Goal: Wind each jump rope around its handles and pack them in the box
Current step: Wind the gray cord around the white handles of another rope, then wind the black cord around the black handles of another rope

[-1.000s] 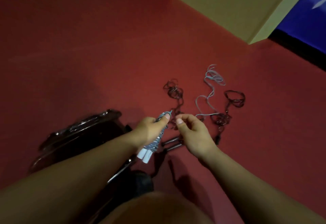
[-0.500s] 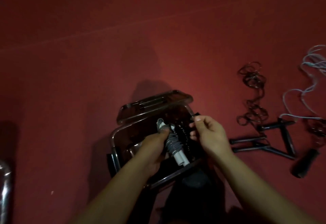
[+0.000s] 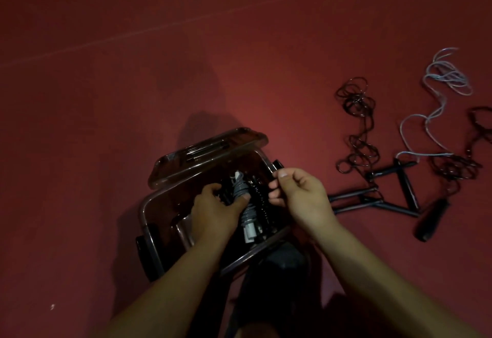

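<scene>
Your left hand (image 3: 215,212) is inside the open dark box (image 3: 149,220) at the center of the frame, fingers curled around the wound grey jump rope (image 3: 243,199), whose white handle ends point toward the lower edge. A wound black rope (image 3: 259,202) lies just beside it in the box. Your right hand (image 3: 300,199) hovers over the box's right rim, thumb and fingers curled together; you cannot tell from this view whether they pinch anything. The box lid (image 3: 207,148) stands tilted open behind. At the right of the frame, loose on the red floor (image 3: 106,98), lie a tangled dark rope (image 3: 356,130), a pale rope (image 3: 436,103) and several black handles (image 3: 386,202).
</scene>
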### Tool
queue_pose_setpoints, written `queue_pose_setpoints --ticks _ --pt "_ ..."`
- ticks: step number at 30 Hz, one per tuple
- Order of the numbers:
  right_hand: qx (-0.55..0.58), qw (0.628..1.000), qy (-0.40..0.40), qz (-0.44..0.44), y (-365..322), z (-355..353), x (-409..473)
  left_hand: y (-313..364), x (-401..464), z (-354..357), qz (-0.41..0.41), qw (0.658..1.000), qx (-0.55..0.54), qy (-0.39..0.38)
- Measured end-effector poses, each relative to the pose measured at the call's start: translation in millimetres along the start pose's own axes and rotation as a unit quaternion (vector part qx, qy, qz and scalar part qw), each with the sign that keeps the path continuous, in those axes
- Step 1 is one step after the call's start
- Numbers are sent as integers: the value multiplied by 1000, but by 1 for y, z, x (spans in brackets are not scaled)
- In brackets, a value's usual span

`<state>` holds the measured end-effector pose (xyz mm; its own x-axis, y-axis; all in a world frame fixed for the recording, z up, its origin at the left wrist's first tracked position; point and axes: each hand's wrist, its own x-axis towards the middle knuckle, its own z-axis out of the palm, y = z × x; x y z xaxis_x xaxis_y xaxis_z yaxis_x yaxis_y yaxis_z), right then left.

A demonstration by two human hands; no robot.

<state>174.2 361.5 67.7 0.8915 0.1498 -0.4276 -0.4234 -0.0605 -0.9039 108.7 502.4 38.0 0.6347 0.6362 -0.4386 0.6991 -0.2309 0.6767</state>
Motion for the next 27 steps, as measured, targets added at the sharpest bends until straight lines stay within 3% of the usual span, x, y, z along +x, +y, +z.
queue_pose_setpoints --ticks 3,6,12,15,21,27 --pt "23 999 -7 27 -6 -4 -5 12 -14 -6 106 994 29 15" --pt "19 999 -3 43 -13 -16 -14 34 -25 -7 193 981 18 -20" --pt "-11 996 86 24 -32 -93 -46 101 -49 20 243 958 19 -149" --pt "-21 988 154 12 -45 -152 -71 148 -79 49 278 924 84 -247" --pt "-45 959 280 2 -54 -277 -108 241 -155 123 337 853 202 -344" --pt "-100 947 304 20 -37 -350 -111 281 -204 195 374 780 332 -375"
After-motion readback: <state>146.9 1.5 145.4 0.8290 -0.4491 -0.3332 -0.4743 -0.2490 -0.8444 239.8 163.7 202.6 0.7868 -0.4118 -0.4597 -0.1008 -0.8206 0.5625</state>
